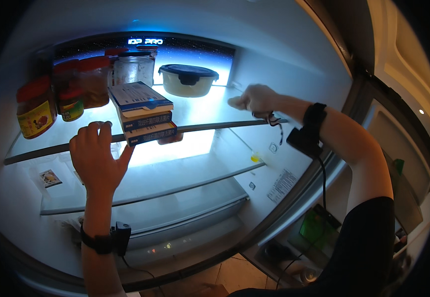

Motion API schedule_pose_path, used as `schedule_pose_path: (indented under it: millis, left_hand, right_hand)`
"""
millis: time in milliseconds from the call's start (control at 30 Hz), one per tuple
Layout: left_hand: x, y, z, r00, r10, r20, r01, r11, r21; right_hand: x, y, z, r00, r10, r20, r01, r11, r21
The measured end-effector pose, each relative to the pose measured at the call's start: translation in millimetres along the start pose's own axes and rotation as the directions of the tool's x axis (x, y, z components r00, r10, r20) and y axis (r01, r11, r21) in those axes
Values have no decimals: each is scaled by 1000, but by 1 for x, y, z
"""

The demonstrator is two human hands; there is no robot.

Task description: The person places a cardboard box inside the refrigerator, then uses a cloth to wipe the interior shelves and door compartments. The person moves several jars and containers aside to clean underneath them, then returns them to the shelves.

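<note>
My left hand is at the front edge of the upper glass refrigerator shelf, its thumb by the lower corner of a stack of cardboard medicine boxes. Its fingers are raised and bent; whether it grips the stack is unclear. The stack juts over the shelf's front edge. My right hand is above the shelf's right part, fingers curled; a pale area shows at the fingertips, and I cannot tell whether it is a held cloth. Behind, a round food container with a dark clip lid stands on the shelf.
Red-lidded jars and a glass jar with a dark lid stand at the shelf's left and back. A middle shelf and a drawer lie below. The open refrigerator door is at the right. Cables hang from both wrist straps.
</note>
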State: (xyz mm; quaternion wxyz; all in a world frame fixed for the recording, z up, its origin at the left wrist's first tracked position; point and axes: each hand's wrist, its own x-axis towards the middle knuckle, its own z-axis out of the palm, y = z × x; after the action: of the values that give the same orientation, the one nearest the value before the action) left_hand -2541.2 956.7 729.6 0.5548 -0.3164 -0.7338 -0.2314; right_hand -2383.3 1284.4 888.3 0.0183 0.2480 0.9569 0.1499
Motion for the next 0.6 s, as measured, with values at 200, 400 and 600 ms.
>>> schedule_pose_path:
  millis: [200,400,600]
  left_hand:
    - [1,2,1,1000,4,5,-4,1000,-27]
    - [1,1,-1,999,-31,30,31,1000,-5]
    - [1,2,2,999,-25,39,25,1000,9]
  right_hand:
    - [-28,62,-27,764,-256,-592,-122,844,-523]
    - [-28,89,10,999,-23,25,34,575,-817]
    - [3,97,14,999,1,-40,-29,698,-716]
